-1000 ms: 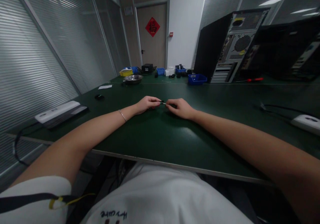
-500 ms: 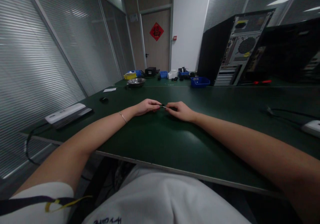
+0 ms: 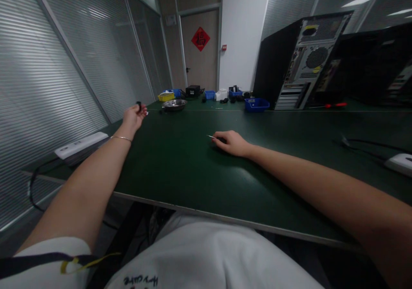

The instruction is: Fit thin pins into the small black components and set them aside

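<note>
L hand (image 3: 134,116) up off table (image 3: 180,164), arm extended, pinching small black part (image 3: 138,104). R hand (image 3: 232,142) resting on table, pinching thin pin (image 3: 210,137).

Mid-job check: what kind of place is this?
Probably an office room set up as a computer repair or assembly bench: a green-topped table, desktop tower, blue parts bin and red-handled screwdriver, with blind-covered glass partitions around.

A red diamond paper (image 3: 200,39) on the brown door (image 3: 201,72) shows the Chinese word 福, and the dark letters on the white shirt (image 3: 209,254) are too blurry to read.
</note>
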Action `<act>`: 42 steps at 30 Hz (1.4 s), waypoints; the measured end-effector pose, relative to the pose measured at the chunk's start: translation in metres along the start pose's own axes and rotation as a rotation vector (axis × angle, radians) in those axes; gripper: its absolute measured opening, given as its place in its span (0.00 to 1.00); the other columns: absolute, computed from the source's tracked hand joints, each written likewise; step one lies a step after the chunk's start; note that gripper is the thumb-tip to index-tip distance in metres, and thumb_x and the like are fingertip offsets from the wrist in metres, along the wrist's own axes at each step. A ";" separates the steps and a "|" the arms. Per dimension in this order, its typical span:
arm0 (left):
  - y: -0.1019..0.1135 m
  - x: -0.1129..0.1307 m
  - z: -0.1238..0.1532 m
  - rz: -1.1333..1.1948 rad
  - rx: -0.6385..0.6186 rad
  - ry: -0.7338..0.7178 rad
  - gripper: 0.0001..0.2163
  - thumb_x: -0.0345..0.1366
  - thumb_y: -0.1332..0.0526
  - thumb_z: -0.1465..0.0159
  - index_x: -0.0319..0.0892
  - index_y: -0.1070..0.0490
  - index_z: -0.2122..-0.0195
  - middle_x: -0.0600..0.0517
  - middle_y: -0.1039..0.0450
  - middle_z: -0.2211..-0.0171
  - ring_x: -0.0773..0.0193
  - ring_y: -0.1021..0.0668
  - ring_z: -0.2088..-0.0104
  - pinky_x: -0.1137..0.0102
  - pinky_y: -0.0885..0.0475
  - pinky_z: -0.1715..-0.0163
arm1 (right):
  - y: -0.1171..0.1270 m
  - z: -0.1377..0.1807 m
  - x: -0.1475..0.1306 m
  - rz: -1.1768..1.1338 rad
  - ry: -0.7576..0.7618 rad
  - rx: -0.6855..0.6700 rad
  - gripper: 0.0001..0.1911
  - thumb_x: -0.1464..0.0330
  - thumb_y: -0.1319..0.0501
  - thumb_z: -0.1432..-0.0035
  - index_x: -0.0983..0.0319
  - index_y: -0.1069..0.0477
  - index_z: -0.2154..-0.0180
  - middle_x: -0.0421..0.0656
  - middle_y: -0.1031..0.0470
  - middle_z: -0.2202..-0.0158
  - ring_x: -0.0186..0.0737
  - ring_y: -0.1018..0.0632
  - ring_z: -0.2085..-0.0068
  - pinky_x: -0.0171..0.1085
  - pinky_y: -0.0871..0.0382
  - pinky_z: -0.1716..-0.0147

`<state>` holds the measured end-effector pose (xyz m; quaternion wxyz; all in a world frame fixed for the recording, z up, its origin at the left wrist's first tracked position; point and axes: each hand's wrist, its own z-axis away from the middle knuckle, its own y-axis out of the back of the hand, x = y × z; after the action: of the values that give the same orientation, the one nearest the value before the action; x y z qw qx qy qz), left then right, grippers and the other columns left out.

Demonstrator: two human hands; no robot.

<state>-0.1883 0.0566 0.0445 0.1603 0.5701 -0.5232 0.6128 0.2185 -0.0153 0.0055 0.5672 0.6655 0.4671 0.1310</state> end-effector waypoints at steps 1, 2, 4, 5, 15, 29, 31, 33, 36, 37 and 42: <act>0.010 0.004 -0.006 0.019 0.063 -0.013 0.10 0.25 0.54 0.33 0.37 0.38 0.69 0.52 0.33 0.75 0.72 0.29 0.73 0.76 0.32 0.69 | 0.000 0.000 0.000 0.004 0.000 0.002 0.15 0.61 0.48 0.38 0.62 0.29 0.58 0.42 0.28 0.70 0.34 0.31 0.72 0.33 0.43 0.72; 0.018 0.008 -0.010 0.029 0.113 -0.022 0.11 0.25 0.56 0.32 0.37 0.39 0.69 0.52 0.34 0.76 0.73 0.31 0.74 0.77 0.33 0.69 | 0.000 0.000 -0.001 0.007 0.000 0.005 0.15 0.61 0.48 0.38 0.62 0.29 0.59 0.42 0.27 0.70 0.34 0.31 0.72 0.33 0.44 0.72; 0.030 0.013 -0.014 0.027 0.164 -0.029 0.12 0.25 0.58 0.31 0.37 0.42 0.70 0.54 0.37 0.78 0.74 0.33 0.74 0.78 0.34 0.70 | 0.000 0.000 -0.002 0.012 0.000 0.008 0.15 0.61 0.48 0.38 0.62 0.28 0.59 0.42 0.27 0.69 0.34 0.31 0.72 0.33 0.44 0.72; 0.033 0.013 -0.015 0.024 0.182 -0.031 0.12 0.25 0.58 0.31 0.37 0.43 0.71 0.54 0.38 0.78 0.74 0.34 0.75 0.78 0.35 0.70 | 0.000 0.001 -0.002 0.016 -0.001 0.008 0.15 0.61 0.48 0.38 0.62 0.28 0.60 0.42 0.27 0.69 0.34 0.31 0.72 0.33 0.44 0.72; 0.009 -0.007 -0.015 0.014 0.221 -0.088 0.10 0.22 0.51 0.36 0.37 0.39 0.74 0.54 0.37 0.78 0.75 0.34 0.80 0.80 0.38 0.79 | -0.001 -0.001 0.000 0.046 0.000 0.003 0.16 0.60 0.50 0.38 0.62 0.28 0.59 0.42 0.27 0.70 0.34 0.31 0.72 0.33 0.44 0.72; -0.102 -0.058 0.130 -0.255 -0.815 0.240 0.12 0.30 0.36 0.41 0.35 0.33 0.57 0.43 0.24 0.63 0.68 0.23 0.70 0.72 0.27 0.68 | -0.004 -0.002 0.005 -0.016 -0.036 0.084 0.15 0.60 0.49 0.38 0.61 0.29 0.60 0.41 0.28 0.72 0.34 0.32 0.73 0.33 0.44 0.73; -0.112 -0.065 0.152 -0.258 -0.900 0.297 0.13 0.30 0.36 0.41 0.34 0.33 0.56 0.42 0.24 0.63 0.66 0.22 0.68 0.70 0.27 0.65 | -0.005 -0.002 0.007 -0.021 -0.054 0.106 0.16 0.59 0.50 0.38 0.61 0.30 0.61 0.41 0.29 0.73 0.34 0.32 0.73 0.33 0.44 0.72; -0.113 -0.072 0.163 -0.241 -0.921 0.322 0.12 0.30 0.37 0.41 0.33 0.33 0.56 0.42 0.24 0.64 0.65 0.21 0.67 0.69 0.26 0.64 | -0.005 -0.001 0.007 -0.026 -0.065 0.123 0.16 0.58 0.50 0.38 0.61 0.31 0.60 0.41 0.29 0.72 0.34 0.32 0.73 0.33 0.43 0.72; -0.108 -0.079 0.161 -0.208 -0.879 0.335 0.11 0.27 0.37 0.41 0.32 0.32 0.57 0.42 0.24 0.63 0.64 0.21 0.65 0.68 0.26 0.60 | -0.006 0.000 0.006 -0.026 -0.069 0.153 0.15 0.58 0.49 0.38 0.61 0.33 0.59 0.41 0.29 0.71 0.34 0.32 0.72 0.33 0.42 0.71; -0.106 -0.081 0.159 -0.199 -0.865 0.345 0.11 0.27 0.37 0.41 0.32 0.32 0.57 0.42 0.24 0.62 0.64 0.21 0.65 0.68 0.26 0.60 | -0.006 0.000 0.006 -0.023 -0.069 0.163 0.15 0.58 0.49 0.38 0.61 0.33 0.59 0.41 0.29 0.71 0.34 0.31 0.72 0.33 0.42 0.71; -0.104 -0.085 0.152 -0.188 -0.872 0.370 0.12 0.26 0.36 0.42 0.33 0.31 0.56 0.41 0.25 0.60 0.65 0.21 0.65 0.68 0.26 0.60 | -0.006 0.001 0.006 0.015 -0.101 0.175 0.15 0.59 0.50 0.38 0.61 0.31 0.62 0.41 0.29 0.71 0.35 0.31 0.71 0.33 0.42 0.69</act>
<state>-0.0002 0.0073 -0.0119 0.5293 0.3761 -0.6403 0.4104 0.2195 -0.0115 -0.0020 0.5288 0.7217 0.4427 0.0603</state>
